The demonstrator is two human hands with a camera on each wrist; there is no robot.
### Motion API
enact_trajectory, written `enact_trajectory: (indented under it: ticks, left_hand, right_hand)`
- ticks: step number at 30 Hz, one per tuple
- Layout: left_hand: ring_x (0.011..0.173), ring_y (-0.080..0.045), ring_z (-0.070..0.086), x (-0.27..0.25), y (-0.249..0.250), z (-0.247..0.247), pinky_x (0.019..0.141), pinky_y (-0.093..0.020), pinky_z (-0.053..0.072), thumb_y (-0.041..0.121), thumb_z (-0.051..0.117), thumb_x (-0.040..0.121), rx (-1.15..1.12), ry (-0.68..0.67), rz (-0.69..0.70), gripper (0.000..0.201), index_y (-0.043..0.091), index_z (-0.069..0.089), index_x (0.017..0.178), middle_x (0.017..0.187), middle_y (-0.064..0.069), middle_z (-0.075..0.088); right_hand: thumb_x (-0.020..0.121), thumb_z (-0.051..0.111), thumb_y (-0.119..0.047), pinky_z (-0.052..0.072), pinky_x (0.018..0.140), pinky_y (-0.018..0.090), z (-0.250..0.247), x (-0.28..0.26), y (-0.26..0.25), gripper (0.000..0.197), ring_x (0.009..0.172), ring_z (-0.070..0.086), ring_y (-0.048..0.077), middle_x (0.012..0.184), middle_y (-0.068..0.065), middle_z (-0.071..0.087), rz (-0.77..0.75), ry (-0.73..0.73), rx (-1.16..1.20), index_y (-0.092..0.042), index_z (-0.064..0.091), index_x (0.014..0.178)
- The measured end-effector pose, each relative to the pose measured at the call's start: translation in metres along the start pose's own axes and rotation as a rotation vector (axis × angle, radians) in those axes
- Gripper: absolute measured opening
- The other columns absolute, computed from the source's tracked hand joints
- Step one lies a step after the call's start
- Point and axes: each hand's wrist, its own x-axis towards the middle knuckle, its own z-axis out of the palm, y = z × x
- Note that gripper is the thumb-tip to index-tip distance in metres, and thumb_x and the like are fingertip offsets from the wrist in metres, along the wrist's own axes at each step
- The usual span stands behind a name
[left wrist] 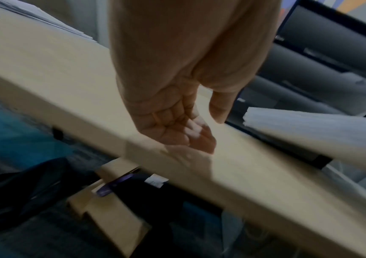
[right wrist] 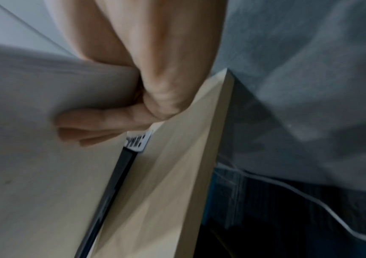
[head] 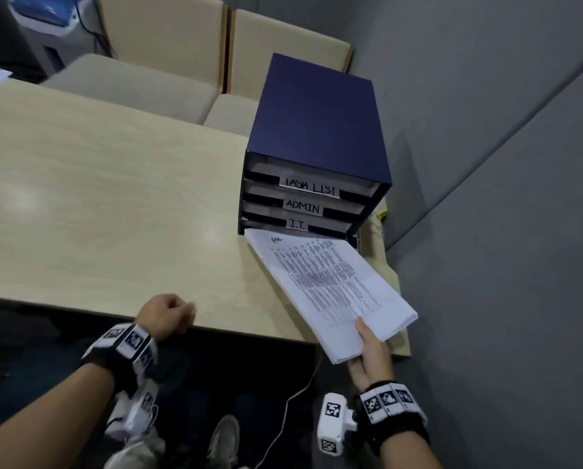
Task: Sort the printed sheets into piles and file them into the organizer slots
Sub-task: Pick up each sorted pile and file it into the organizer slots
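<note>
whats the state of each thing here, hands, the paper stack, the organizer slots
Right hand: grips the near end of the stack.
Left hand: loosely curled, holding nothing, over the table edge.
White stack of printed sheets: far end at the bottom slot's mouth, mostly sticking out.
Dark blue four-slot organizer: upright on the light wooden table; labels read TASK LIST, ADMIN, I.T.

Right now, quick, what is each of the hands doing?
Left hand: fingers loosely curled, holding nothing, at the pale wooden table edge.
Right hand: gripping the thick stack of white printed sheets.
</note>
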Motion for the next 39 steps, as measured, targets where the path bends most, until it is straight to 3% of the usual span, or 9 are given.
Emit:
enact_trajectory:
  ticks: [8,14,17,20,23,27,32,36,39]
  left_hand:
    - [0.044,-0.008,0.052,-0.041,-0.082,-0.030,0.052,-0.026,0.045,0.025,0.071,0.087,0.038,0.081,0.015,0.030,0.010,0.064,0.063,0.048,0.002,0.061]
    - [0.047,-0.014,0.054,-0.069,-0.162,-0.046,0.057,-0.030,0.045,0.036,0.075,0.082,0.077,-0.004,-0.214,0.036,0.007,0.064,0.063,0.051,-0.002,0.064]
    - [0.047,-0.016,0.055,-0.081,-0.198,-0.053,0.060,-0.031,0.048,0.043,0.082,0.072,0.038,-0.061,-0.355,0.043,0.006,0.063,0.060,0.052,-0.006,0.064]
    - [0.055,-0.020,0.063,-0.086,-0.222,-0.056,0.065,-0.033,0.051,0.045,0.083,0.070,0.056,-0.070,-0.437,0.045,0.007,0.064,0.056,0.055,-0.006,0.068]
    - [0.065,-0.018,0.067,-0.088,-0.222,-0.058,0.067,-0.031,0.050,0.038,0.086,0.069,0.093,-0.070,-0.486,0.038,0.013,0.064,0.051,0.057,-0.001,0.068]
    - [0.068,-0.013,0.068,-0.077,-0.223,-0.066,0.068,-0.028,0.049,0.054,0.082,0.065,0.132,-0.103,-0.519,0.047,0.010,0.069,0.057,0.060,0.002,0.071]
    - [0.070,-0.009,0.066,-0.038,-0.231,-0.085,0.062,-0.024,0.047,0.071,0.064,0.066,0.243,-0.111,-0.518,0.052,0.019,0.071,0.070,0.070,0.007,0.070]
    - [0.080,-0.018,0.064,-0.004,-0.215,-0.118,0.063,-0.024,0.042,0.058,0.067,0.076,0.336,-0.142,-0.504,0.040,0.019,0.065,0.076,0.081,0.003,0.067]
    - [0.086,-0.017,0.065,0.025,-0.218,-0.159,0.068,-0.021,0.043,0.057,0.067,0.076,0.380,-0.194,-0.485,0.038,0.020,0.063,0.077,0.088,0.002,0.068]
  right_hand:
    - [0.096,0.063,-0.020,0.051,0.051,0.022,0.105,0.040,0.014,0.010,0.072,0.064,0.014,0.087,0.001,0.064,0.030,0.167,-0.109,-0.012,0.058,0.093]
    - [0.101,0.046,-0.018,0.055,0.089,0.042,0.177,0.071,0.020,0.009,0.088,0.056,0.026,0.106,0.014,0.051,0.118,0.064,0.025,-0.010,0.049,0.098]
    - [0.104,0.035,-0.034,0.045,0.039,0.020,0.197,0.090,0.020,0.026,0.058,0.050,0.015,0.075,0.006,0.052,0.168,0.114,-0.165,-0.012,0.049,0.102]
    - [0.103,0.039,-0.023,0.029,0.029,0.013,0.210,0.101,0.019,0.022,0.051,0.042,0.011,0.068,0.004,0.046,0.153,0.175,-0.190,-0.010,0.048,0.089]
    - [0.100,0.051,-0.008,0.050,0.058,0.009,0.216,0.115,0.019,0.014,0.071,0.050,0.012,0.088,0.010,0.052,0.058,0.167,-0.136,-0.010,0.053,0.087]
    - [0.102,0.045,-0.008,0.037,0.098,0.024,0.219,0.137,0.034,0.035,0.083,0.044,0.013,0.105,0.023,0.053,0.140,0.098,-0.138,-0.025,0.046,0.071]
    - [0.101,0.047,-0.013,0.047,0.089,0.027,0.229,0.109,0.023,0.033,0.110,0.059,0.036,0.123,0.027,0.060,0.041,0.246,-0.454,0.010,0.057,0.122]
    - [0.090,0.050,-0.001,0.045,0.047,0.026,0.242,0.067,0.051,0.014,0.051,0.055,0.024,0.062,0.015,0.058,0.156,0.151,-0.707,0.003,0.060,0.081]
    - [0.091,0.053,-0.002,0.034,0.043,0.022,0.273,0.037,0.087,0.015,0.046,0.047,0.020,0.060,0.012,0.050,0.214,-0.150,-0.916,-0.003,0.055,0.076]
